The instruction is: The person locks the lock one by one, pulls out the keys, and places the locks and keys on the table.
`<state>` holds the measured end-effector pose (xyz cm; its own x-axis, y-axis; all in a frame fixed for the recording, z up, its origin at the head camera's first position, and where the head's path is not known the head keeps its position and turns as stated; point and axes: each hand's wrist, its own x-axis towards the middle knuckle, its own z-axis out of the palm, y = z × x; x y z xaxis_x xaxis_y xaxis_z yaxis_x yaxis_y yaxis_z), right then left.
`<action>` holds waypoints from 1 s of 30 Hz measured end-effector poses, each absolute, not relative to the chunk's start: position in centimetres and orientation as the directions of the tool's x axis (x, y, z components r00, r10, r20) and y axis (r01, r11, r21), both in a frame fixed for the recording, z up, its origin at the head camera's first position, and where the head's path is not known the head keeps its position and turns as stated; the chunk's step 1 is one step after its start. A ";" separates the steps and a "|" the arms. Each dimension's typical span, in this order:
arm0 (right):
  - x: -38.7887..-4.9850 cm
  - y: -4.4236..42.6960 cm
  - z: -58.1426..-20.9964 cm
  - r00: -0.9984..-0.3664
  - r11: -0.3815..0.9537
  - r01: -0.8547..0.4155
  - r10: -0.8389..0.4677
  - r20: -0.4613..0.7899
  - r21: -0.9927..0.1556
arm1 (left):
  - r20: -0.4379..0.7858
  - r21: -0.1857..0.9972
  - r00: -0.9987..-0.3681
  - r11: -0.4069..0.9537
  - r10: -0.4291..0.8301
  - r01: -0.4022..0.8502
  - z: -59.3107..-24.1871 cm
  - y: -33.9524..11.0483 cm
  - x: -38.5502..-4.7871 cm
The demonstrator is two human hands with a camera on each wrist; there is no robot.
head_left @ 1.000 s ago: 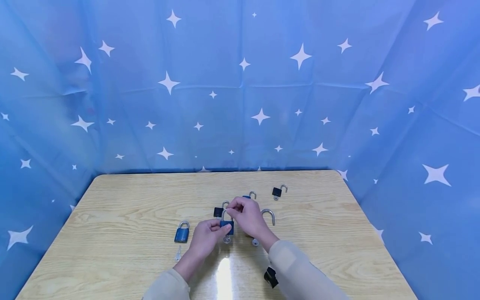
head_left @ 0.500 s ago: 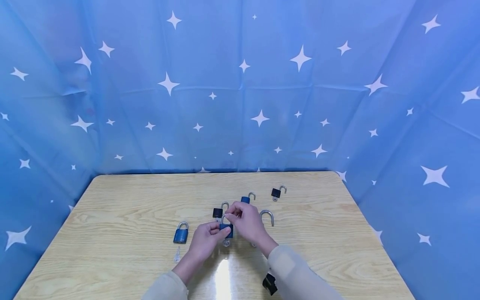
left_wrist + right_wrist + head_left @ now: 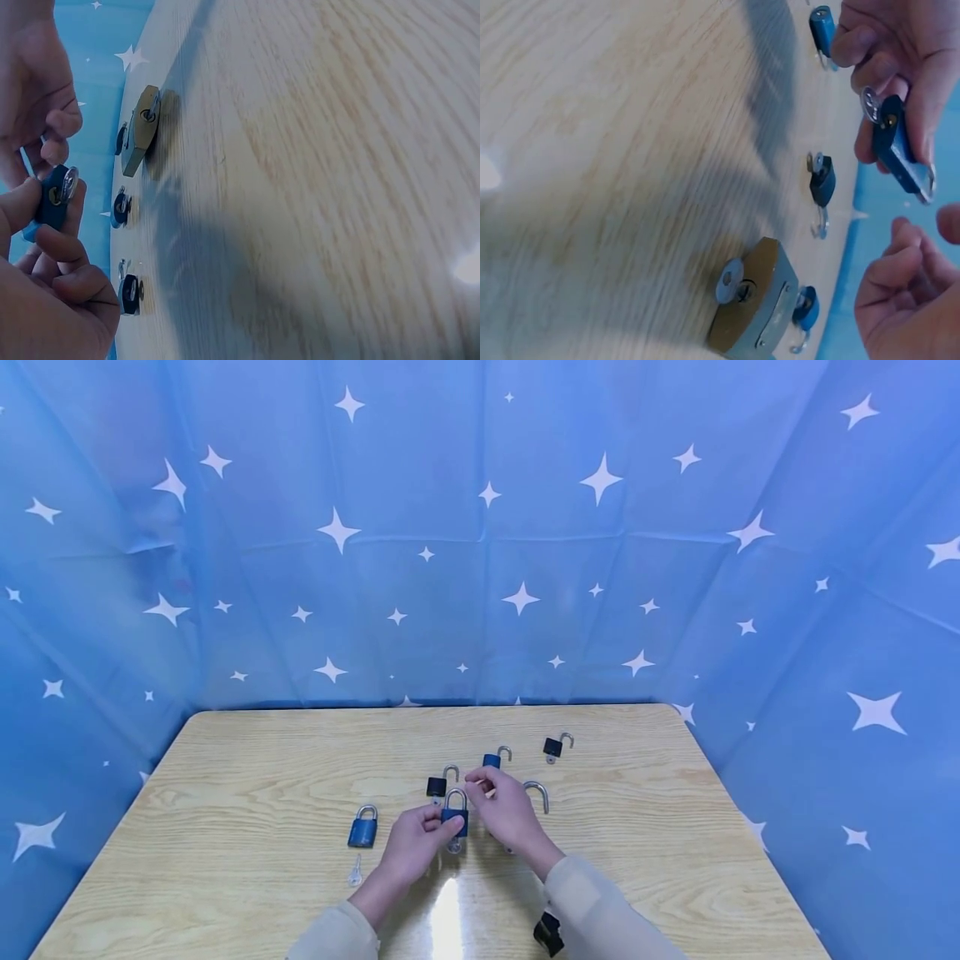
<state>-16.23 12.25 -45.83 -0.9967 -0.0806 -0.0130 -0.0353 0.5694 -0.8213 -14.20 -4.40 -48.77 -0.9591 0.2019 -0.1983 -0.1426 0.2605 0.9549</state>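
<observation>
My left hand [image 3: 417,842] pinches a blue padlock [image 3: 454,825] between thumb and curled fingers at the lower centre of the head view, its shackle [image 3: 456,791] pointing up and a clear-headed key [image 3: 71,184] in its base. My right hand [image 3: 510,812] has its fingers loosely bent and partly open, holding nothing, just beside that shackle. On the tabletop [image 3: 225,793], a second blue padlock [image 3: 362,833] lies left of my hands, with a loose key [image 3: 356,871] below it. A brown padlock [image 3: 751,304], keyed, fills the lower middle of the right wrist view.
</observation>
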 end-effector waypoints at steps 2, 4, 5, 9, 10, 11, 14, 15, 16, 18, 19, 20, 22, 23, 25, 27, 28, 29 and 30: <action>-16.1 12.4 -45.9 -0.997 0.572 -0.028 -0.075 -0.018 -0.820 | -0.201 0.951 -0.960 0.273 0.196 -0.143 -48.7 -4.5 -14.3; -15.9 12.6 -46.0 -0.997 0.576 -0.026 -0.077 -0.022 -0.817 | -0.201 0.950 -0.962 0.277 0.182 -0.146 -48.7 -4.5 -14.4; -15.8 12.6 -46.0 -0.997 0.575 -0.018 -0.075 -0.031 -0.818 | -0.202 0.948 -0.964 0.280 0.172 -0.149 -48.6 -4.6 -14.4; -15.2 12.7 -46.1 -0.995 0.574 -0.018 -0.093 -0.043 -0.819 | -0.208 0.949 -0.967 0.272 0.146 -0.162 -48.5 -4.8 -14.6; -15.0 12.8 -46.1 -0.994 0.572 -0.019 -0.097 -0.046 -0.820 | -0.213 0.949 -0.966 0.267 0.144 -0.169 -48.5 -4.8 -14.6; -14.8 12.8 -46.1 -0.994 0.568 -0.016 -0.101 -0.050 -0.823 | -0.214 0.949 -0.966 0.263 0.144 -0.171 -48.5 -4.8 -14.6; -14.3 12.7 -46.3 -0.993 0.559 -0.008 -0.102 -0.058 -0.829 | -0.227 0.950 -0.964 0.250 0.138 -0.188 -48.5 -4.9 -14.6; -14.2 12.6 -46.4 -0.993 0.550 -0.002 -0.101 -0.064 -0.835 | -0.230 0.949 -0.965 0.248 0.130 -0.193 -48.5 -5.0 -14.7; -14.0 12.5 -46.6 -0.992 0.539 0.004 -0.101 -0.069 -0.843 | -0.231 0.948 -0.965 0.249 0.120 -0.196 -48.6 -5.0 -14.7; -13.6 12.4 -47.0 -0.992 0.509 0.012 -0.104 -0.076 -0.861 | -0.231 0.946 -0.968 0.254 0.099 -0.200 -48.7 -5.0 -14.7; -13.4 12.3 -47.2 -0.991 0.489 0.016 -0.108 -0.079 -0.872 | -0.230 0.945 -0.969 0.258 0.091 -0.200 -48.7 -5.0 -14.7; -13.2 12.2 -47.5 -0.990 0.470 0.023 -0.115 -0.087 -0.882 | -0.227 0.944 -0.970 0.263 0.083 -0.198 -48.7 -5.0 -14.8; -12.9 12.0 -47.9 -0.988 0.443 0.030 -0.125 -0.095 -0.896 | -0.224 0.946 -0.971 0.258 0.077 -0.198 -48.7 -5.1 -14.8; -12.7 11.9 -48.1 -0.986 0.430 0.035 -0.132 -0.101 -0.902 | -0.225 0.947 -0.971 0.253 0.077 -0.199 -48.7 -5.1 -14.8; -12.3 11.6 -48.3 -0.983 0.410 0.051 -0.139 -0.117 -0.911 | -0.228 0.948 -0.971 0.245 0.075 -0.203 -48.7 -5.1 -14.9; -11.9 11.3 -48.4 -0.982 0.392 0.068 -0.135 -0.131 -0.918 | -0.232 0.950 -0.970 0.234 0.075 -0.209 -48.6 -5.1 -14.8; -11.8 11.1 -48.4 -0.982 0.379 0.077 -0.130 -0.135 -0.922 | -0.234 0.949 -0.969 0.232 0.075 -0.211 -48.6 -5.1 -14.8; -11.7 10.9 -48.5 -0.983 0.364 0.088 -0.122 -0.140 -0.927 | -0.234 0.950 -0.969 0.231 0.074 -0.212 -48.6 -5.0 -14.8; -11.6 10.8 -48.5 -0.983 0.348 0.100 -0.110 -0.147 -0.932 | -0.235 0.950 -0.969 0.228 0.074 -0.213 -48.6 -5.0 -14.8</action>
<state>-11.64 10.79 -48.53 -0.9831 -0.1098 -0.1467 0.1002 0.3481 -0.9321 -14.83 -5.02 -48.55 -0.9692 0.0740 -0.2350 -0.2129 0.2284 0.9500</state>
